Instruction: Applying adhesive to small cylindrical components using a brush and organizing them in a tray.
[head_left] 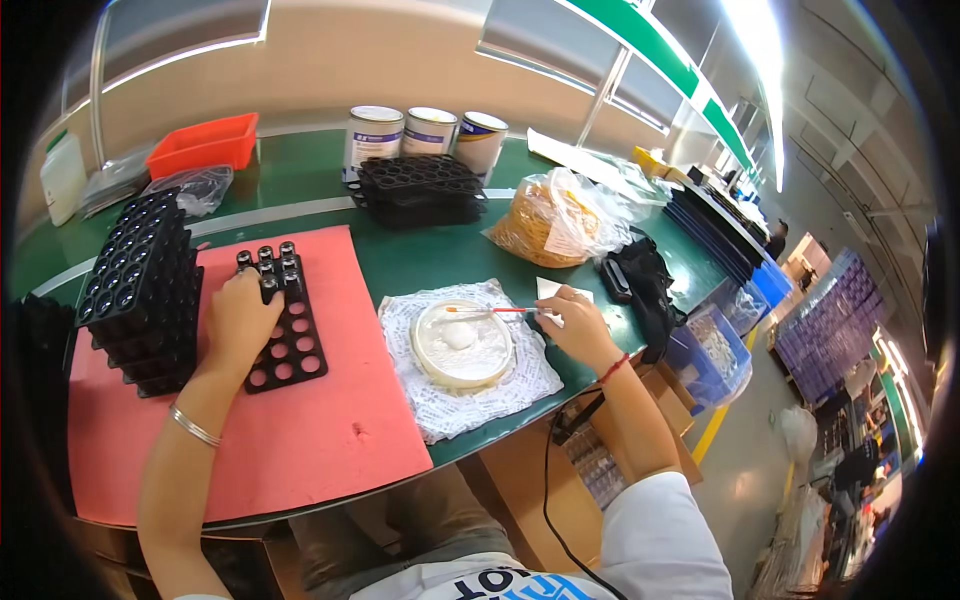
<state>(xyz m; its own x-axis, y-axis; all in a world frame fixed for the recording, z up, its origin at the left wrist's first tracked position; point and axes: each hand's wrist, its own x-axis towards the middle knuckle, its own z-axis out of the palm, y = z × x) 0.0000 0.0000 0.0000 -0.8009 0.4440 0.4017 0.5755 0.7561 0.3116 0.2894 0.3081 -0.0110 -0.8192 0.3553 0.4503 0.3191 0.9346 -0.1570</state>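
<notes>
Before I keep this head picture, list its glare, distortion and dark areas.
Head view: the long white ceiling lamp glares; head view: the dark-green tabletop bows along its front edge, and the corners go black; head view: highlights glint on the clear plastic bag with orange contents; head view: the black plastic tray with round holes reads clearly.

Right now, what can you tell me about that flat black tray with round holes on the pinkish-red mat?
The flat black rectangular tray looks like plastic, with round holes in rows of three. It lies slightly aslant on the pinkish-red mat, its length running away from the person. Far holes hold shiny, dark cylinders; near ones are empty, showing the mat. The bare left hand hides part of its left side; whether it touches the tray is unclear.
</notes>
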